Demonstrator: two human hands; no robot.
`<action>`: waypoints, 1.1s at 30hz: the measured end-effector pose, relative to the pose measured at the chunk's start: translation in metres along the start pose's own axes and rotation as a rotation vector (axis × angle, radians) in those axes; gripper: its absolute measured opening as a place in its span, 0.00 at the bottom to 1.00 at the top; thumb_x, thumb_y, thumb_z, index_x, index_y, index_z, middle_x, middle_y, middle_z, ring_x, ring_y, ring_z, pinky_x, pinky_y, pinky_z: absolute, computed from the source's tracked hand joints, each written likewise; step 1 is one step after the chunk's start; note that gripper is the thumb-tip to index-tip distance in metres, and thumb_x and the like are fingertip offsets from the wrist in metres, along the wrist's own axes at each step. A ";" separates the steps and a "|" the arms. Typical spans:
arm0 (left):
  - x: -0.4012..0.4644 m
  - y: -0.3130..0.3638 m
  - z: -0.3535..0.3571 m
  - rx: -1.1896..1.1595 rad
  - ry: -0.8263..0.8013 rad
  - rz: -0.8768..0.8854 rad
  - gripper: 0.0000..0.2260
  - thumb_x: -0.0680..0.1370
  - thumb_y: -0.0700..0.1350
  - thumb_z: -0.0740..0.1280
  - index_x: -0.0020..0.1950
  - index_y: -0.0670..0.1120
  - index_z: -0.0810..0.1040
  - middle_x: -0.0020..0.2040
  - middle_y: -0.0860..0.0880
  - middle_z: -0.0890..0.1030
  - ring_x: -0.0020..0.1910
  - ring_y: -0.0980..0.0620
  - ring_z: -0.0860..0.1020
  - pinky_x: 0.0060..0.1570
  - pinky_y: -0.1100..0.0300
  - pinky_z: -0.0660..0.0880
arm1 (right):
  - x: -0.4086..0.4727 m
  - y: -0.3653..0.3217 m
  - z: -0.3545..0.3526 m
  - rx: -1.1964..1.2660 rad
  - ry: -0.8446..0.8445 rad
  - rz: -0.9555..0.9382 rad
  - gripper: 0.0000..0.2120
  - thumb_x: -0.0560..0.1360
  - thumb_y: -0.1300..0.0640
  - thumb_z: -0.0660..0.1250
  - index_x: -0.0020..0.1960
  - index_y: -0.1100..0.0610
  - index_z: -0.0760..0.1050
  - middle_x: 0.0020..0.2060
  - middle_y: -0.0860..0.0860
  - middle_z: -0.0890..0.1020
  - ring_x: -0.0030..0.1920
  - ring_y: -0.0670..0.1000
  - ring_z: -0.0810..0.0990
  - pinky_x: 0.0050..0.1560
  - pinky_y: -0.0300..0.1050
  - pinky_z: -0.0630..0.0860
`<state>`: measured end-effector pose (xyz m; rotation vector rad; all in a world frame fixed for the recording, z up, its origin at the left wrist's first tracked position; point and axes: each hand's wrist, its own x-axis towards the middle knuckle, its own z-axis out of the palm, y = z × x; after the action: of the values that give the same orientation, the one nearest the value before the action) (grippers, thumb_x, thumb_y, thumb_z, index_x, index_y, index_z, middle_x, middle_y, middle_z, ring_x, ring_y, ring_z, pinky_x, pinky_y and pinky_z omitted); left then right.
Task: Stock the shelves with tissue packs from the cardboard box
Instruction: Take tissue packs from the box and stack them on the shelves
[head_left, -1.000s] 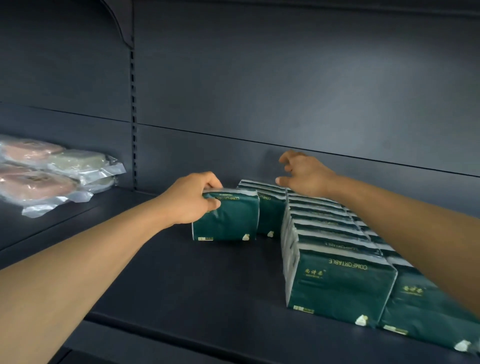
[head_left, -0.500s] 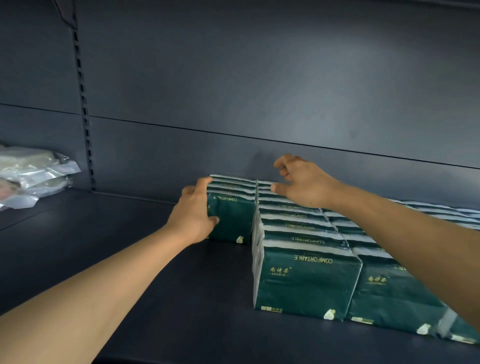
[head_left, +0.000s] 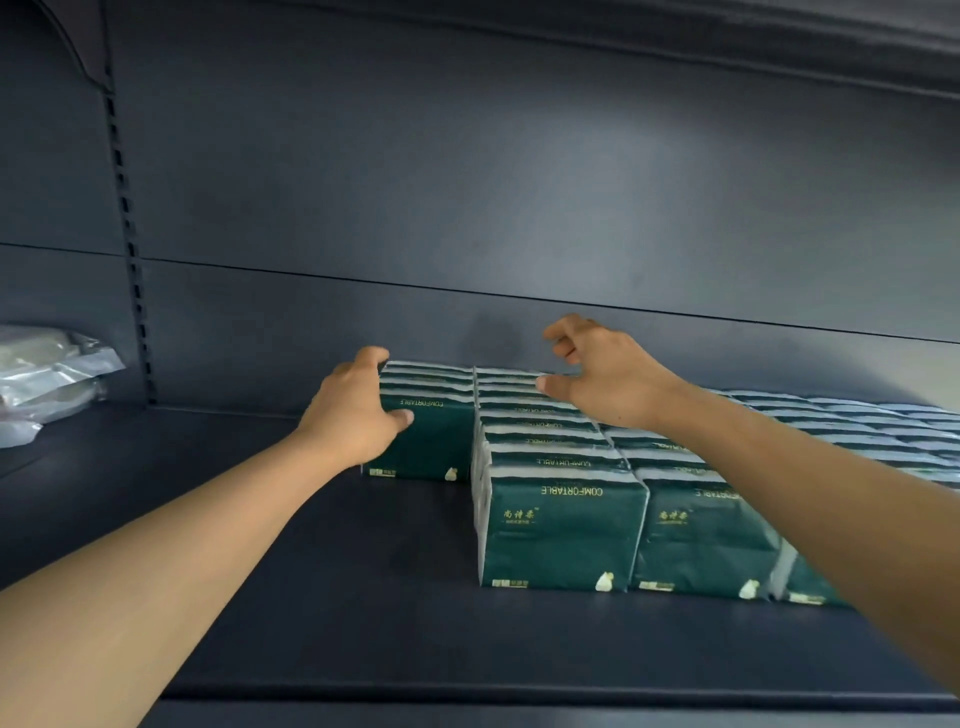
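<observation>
A dark blue-grey metal shelving unit fills the view, its flat back panel (head_left: 519, 171) crossed by a thin horizontal seam. A slotted upright strip (head_left: 124, 208) runs down the left side, with a bracket at its top. Soft, even light falls on the matte shelf board (head_left: 363, 597), and the underside of an upper shelf (head_left: 779, 36) shows at top right

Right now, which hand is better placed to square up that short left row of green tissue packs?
Left. The left hand already grips the front dark green tissue pack of that row; the right hand hovers over the neighbouring row, fingers loosely curled.
</observation>
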<state>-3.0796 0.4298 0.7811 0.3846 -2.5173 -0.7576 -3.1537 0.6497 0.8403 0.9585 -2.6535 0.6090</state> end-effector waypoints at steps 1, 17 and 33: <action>-0.004 0.006 -0.006 0.005 0.007 0.031 0.30 0.75 0.46 0.70 0.74 0.48 0.60 0.70 0.45 0.69 0.66 0.45 0.69 0.58 0.55 0.69 | -0.008 -0.003 -0.005 -0.003 0.015 0.000 0.26 0.75 0.53 0.67 0.70 0.56 0.63 0.65 0.53 0.71 0.65 0.49 0.70 0.58 0.36 0.65; -0.141 0.159 0.006 -0.205 -0.225 0.442 0.17 0.76 0.45 0.68 0.63 0.51 0.72 0.55 0.52 0.78 0.52 0.53 0.78 0.53 0.58 0.74 | -0.233 0.032 -0.078 -0.140 0.204 0.170 0.23 0.74 0.53 0.67 0.67 0.56 0.66 0.60 0.52 0.74 0.59 0.51 0.75 0.53 0.35 0.64; -0.410 0.306 0.253 -0.213 -0.772 0.389 0.09 0.76 0.47 0.67 0.56 0.53 0.75 0.48 0.56 0.79 0.48 0.54 0.78 0.53 0.51 0.77 | -0.567 0.220 -0.057 -0.017 0.043 0.649 0.18 0.74 0.54 0.66 0.63 0.55 0.69 0.55 0.52 0.77 0.53 0.54 0.78 0.54 0.49 0.74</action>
<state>-2.9029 0.9492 0.6236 -0.5687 -2.9991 -1.1497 -2.8671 1.1394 0.6152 0.0476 -2.9026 0.7139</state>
